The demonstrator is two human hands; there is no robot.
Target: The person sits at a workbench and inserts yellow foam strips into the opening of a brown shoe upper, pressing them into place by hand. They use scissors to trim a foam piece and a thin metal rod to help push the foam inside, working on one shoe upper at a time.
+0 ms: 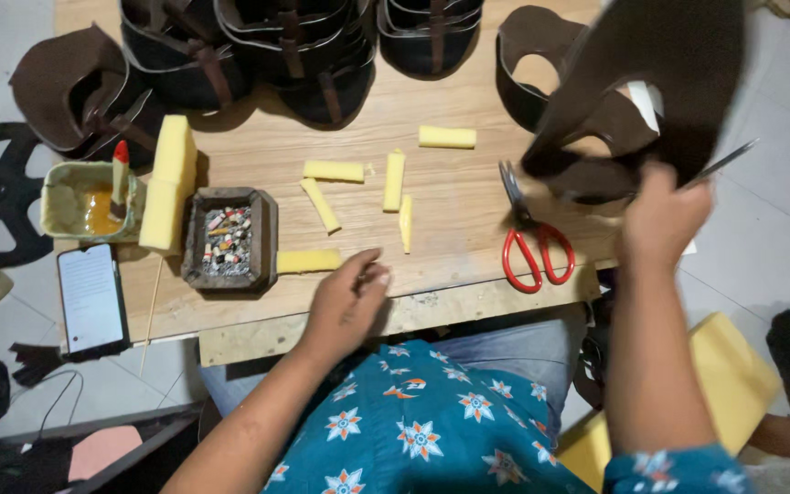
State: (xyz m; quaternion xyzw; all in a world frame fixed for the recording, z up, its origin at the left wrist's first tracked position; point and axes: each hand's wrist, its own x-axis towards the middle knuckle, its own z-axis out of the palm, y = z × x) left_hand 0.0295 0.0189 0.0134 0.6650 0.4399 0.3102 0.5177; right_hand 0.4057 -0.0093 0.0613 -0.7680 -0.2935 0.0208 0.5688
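A: From the head camera, how far along does the work look?

B: Partly done, by the look of it. Several finished dark leather pieces (290, 55) stand in a row at the far edge of the wooden table (468, 197), with one more at the left end (75, 87). Short yellow foam strips (333, 171) lie scattered in the middle, already cut, and a thick foam block (168, 183) leans beside the glue tub (84, 201), uncut. So the cutting seems only part done, and the strips are not yet fixed to anything.

A: And the hands?

B: The right hand (665, 215) is raised over the table's right side, fingers closed around the lower edge of a dark leather piece (651, 91), which hangs in the air, blurred. A thin metal rod (722, 163) sticks out to the right near that hand; whether the hand holds it too cannot be told.

A: The left one?

B: The left hand (349, 302) rests at the near edge of the table, fingers curled loosely and drawn together. It touches the wood, just beside one foam strip (308, 262), but seems to grip nothing; its fingertips are too blurred to be sure.

A: What else is near?

B: Red-handled scissors (528, 233) lie between the hands, closed. A wooden ashtray (229, 240) sits left of the strip, and a phone (91, 297) lies at the left corner.
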